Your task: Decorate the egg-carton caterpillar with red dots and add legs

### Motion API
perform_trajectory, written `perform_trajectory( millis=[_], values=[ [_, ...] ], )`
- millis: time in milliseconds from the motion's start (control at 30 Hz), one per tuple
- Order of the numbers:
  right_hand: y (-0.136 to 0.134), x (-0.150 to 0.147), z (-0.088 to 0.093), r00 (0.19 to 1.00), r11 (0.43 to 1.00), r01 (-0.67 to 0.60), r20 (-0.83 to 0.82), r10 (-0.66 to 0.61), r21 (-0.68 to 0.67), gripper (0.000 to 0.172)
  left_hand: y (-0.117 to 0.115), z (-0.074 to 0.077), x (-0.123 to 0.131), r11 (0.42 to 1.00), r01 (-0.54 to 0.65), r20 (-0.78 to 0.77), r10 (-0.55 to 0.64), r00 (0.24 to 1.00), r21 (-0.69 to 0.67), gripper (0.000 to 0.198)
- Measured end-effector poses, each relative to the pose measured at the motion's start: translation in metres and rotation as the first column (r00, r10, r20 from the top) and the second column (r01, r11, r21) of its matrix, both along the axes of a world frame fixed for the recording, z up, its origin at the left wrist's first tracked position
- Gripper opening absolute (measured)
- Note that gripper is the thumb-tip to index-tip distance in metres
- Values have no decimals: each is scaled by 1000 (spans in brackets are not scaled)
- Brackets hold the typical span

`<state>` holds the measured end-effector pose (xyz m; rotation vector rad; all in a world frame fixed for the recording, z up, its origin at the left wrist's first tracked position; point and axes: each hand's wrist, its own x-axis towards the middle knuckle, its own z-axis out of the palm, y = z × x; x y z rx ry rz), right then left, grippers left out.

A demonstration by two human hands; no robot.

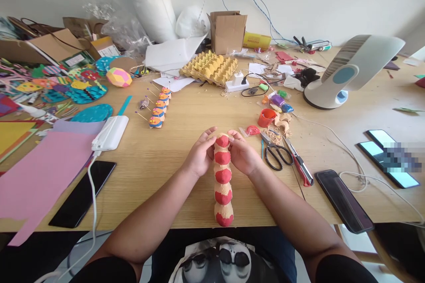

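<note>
Between my hands is a long egg-carton strip [222,177] with a row of bumps, beige with red clay-like patches on top. It points away from me, its near end close to the table's front edge. My left hand [200,152] grips its far end from the left, fingers curled around the side. On the right side of that same end, my right hand [245,154] is closed against it, thumb near the top. The undersides of both grips are hidden. Farther left stands a finished-looking orange and blue caterpillar figure [161,108] with pins sticking out.
Black-handled scissors [278,152] and a red utility knife [300,163] lie right of my hand, near a red cup [266,117]. Phones [343,201] and a white fan [348,70] are farther right. A yellow egg tray [209,68] sits behind; pink sheets [43,172] and a power bank [110,132] are left.
</note>
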<state>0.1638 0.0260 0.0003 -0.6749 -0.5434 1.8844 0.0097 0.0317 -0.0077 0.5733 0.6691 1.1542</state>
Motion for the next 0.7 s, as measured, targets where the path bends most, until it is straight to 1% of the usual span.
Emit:
perform_trajectory(
  millis=[100, 300, 567, 700],
  values=[
    [0, 3, 4, 999, 999, -20, -29, 19, -27, 31, 0, 0, -1, 1000, 11, -21, -11, 1000, 23, 50],
    [1, 3, 6, 999, 998, -36, -9, 36, -58, 31, -1, -1, 2, 999, 21, -82, -17, 996, 48, 57],
    [2, 5, 6, 998, 994, -39, -46, 34, -101, 32, -2, 0, 4, 999, 34, -90, -30, 996, 42, 58],
    [2, 3, 5, 1000, 995, -19, -26, 17, -93, 32, -3, -1, 4, 999, 44, -88, -41, 995, 31, 59]
  ],
)
